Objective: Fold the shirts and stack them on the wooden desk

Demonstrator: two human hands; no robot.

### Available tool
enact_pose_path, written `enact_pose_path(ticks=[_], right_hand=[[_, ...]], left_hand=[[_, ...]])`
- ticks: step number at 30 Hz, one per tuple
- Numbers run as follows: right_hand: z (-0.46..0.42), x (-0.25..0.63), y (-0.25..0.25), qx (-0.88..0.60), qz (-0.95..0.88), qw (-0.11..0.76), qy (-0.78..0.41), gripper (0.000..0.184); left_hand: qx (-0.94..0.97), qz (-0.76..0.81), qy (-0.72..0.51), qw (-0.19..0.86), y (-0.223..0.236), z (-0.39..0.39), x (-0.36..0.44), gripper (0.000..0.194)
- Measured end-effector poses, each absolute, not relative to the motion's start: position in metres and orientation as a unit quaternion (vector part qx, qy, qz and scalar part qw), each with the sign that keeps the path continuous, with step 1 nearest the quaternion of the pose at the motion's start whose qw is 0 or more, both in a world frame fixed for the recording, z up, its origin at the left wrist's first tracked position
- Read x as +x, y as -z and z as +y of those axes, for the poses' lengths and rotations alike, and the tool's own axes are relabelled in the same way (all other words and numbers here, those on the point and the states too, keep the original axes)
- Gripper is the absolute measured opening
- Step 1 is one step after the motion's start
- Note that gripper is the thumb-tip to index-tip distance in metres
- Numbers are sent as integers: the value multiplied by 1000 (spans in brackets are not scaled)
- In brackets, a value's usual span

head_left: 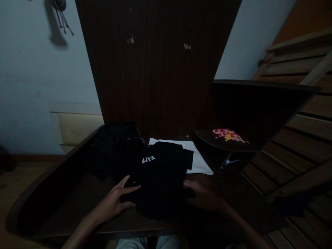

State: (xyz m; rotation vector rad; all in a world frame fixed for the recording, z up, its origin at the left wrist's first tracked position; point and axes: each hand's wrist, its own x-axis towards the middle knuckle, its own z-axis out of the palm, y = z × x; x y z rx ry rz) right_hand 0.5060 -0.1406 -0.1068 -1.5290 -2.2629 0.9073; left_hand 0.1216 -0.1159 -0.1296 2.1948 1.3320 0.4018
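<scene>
A black T-shirt (166, 180) with white lettering on it lies on the dark wooden desk, partly over a folded white cloth (199, 162). My left hand (118, 197) rests at the shirt's left side, fingers spread and touching the fabric. On the opposite side, my right hand (201, 195) touches the shirt's right edge with its thumb and fingers apart. Its fingertips are hard to see against the dark cloth. The near part of the shirt blends into shadow.
A black bag or bundle (114, 148) sits left of the shirt, against the desk's raised side (59, 176). At the right, a low shelf (204, 135) bears a heap of small colourful pieces (228, 135). A wooden slatted frame (308, 128) stands beyond it.
</scene>
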Motion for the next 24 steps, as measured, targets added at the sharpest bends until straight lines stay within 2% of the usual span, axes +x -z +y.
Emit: enact_pose_path(ticks=[2,3,8,12,16,18,22,24], right_hand=[[-134,500,104,-508,-786,170,-308,39],[-131,498,102,-500,-786,189,-311,32],[-121,498,97,-488,-700,300,-426,23],[-117,511,97,-505,-604,361,-500,31],[-116,526,86,-539,-520,433,-502,61],[-118,530,82,-540,-521,411,-517,66],[-122,528,94,-541,-564,298,-548,53],[-119,524,106,-566,-583,283,-509,48]], left_hand=[[811,486,-205,252,134,-111,127,35],[807,483,-235,246,135,-108,128,32],[717,522,-389,249,126,-91,124,42],[641,556,-450,279,110,-80,122,50],[587,582,-482,290,91,-72,117,53],[600,577,-463,304,82,-71,111,59],[661,578,-376,295,70,-74,98,85],[667,612,-335,261,67,-75,92,84]])
